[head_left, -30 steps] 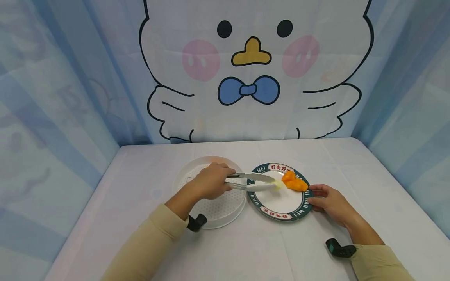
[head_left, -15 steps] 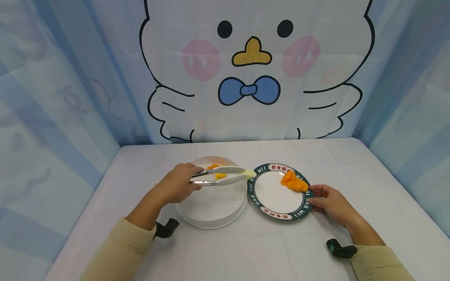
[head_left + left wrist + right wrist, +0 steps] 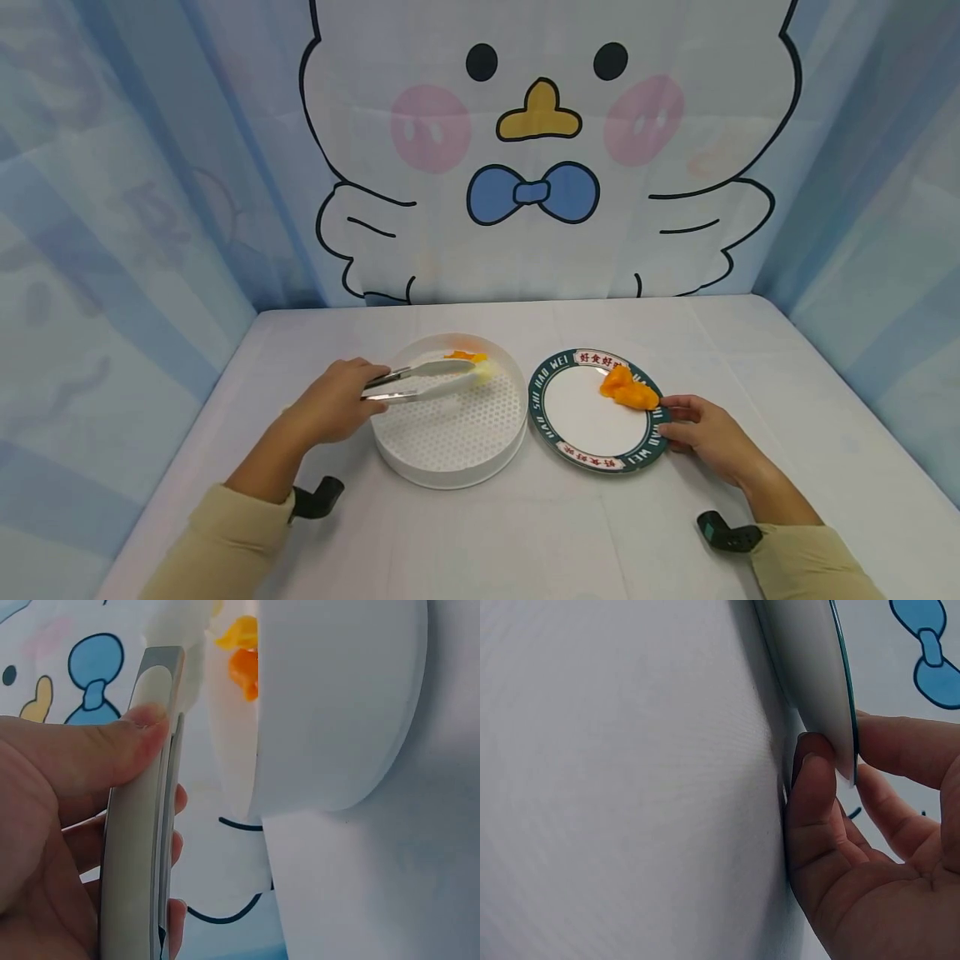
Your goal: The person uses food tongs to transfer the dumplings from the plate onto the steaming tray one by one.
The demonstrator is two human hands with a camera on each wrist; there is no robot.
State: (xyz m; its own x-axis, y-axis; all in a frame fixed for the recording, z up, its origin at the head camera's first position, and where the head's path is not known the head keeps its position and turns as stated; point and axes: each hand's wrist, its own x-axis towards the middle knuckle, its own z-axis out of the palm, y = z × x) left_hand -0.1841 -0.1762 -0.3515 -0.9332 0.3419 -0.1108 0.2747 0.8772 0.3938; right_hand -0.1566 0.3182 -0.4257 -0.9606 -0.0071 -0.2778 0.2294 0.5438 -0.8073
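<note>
My left hand [image 3: 337,402] grips metal tongs [image 3: 435,367] with pale tips, held over a round white perforated tray [image 3: 448,450]. At the tips is a pale yellow piece [image 3: 484,372]; whether it is pinched there or touches the tray I cannot tell. Orange pieces [image 3: 465,356] lie at the tray's far side; the left wrist view has an orange piece [image 3: 243,673] and a yellow one [image 3: 241,633] inside the rim. My right hand [image 3: 703,435] pinches the edge of a green-rimmed plate [image 3: 585,427] between thumb and fingers. On that plate sit orange pieces [image 3: 633,395].
Tray and plate stand side by side on a table with a white cloth [image 3: 540,533]. A cartoon-printed curtain [image 3: 532,258] hangs behind the table, with blue cloth on both sides. A black device [image 3: 318,498] is worn on the left wrist.
The left hand has drawn the tongs leftward from over the plate to over the tray, the pale yellow piece travelling with the tips. My right hand has stayed at the plate's edge.
</note>
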